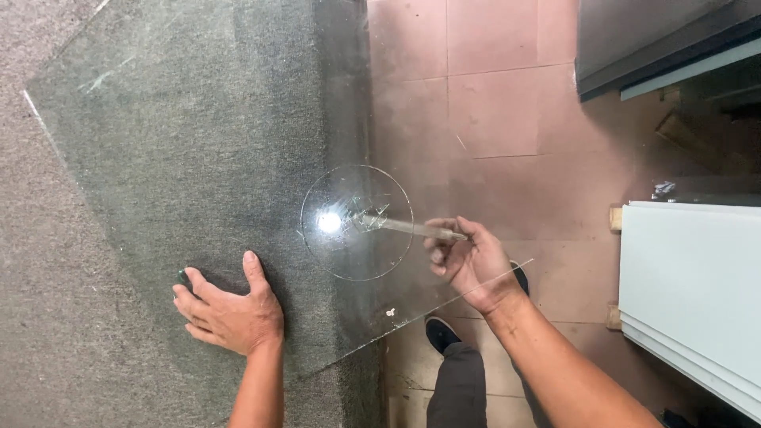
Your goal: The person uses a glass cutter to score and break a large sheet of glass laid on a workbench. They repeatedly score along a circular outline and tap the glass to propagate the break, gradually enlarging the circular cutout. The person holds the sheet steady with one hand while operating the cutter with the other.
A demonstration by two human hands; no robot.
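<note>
My left hand [230, 311] lies flat, fingers spread, palm pressed down on the near part of the glass sheet [198, 135]. It grips nothing; it only bears on the pane. The thumb points toward 1 o'clock.

My right hand [468, 261] is at 3 o'clock from the left, held off the table's edge and above the floor. Its fingers are curled and pinched on the near end of a thin rod-like tool [408, 227], probably a glass cutter. The tool's long axis runs from the hand toward 10 o'clock, nearly level across the view, and its far end sits inside the scored circle [357, 223]. I cannot tell whether the tip touches the glass.

The circle lies in the sheet at 1 o'clock from the left hand and 9 to 10 o'clock from the right. The right hand is the nearer one, joined to it by the tool. A bright glare spot sits left of centre in the circle.

The sheet rests on a grey carpeted table [47, 317]; its right corner overhangs the edge. Below: my dark shoe [440, 333] and the reddish tiled floor [491, 103]. At 3 o'clock, pale stacked panels [690, 285].
</note>
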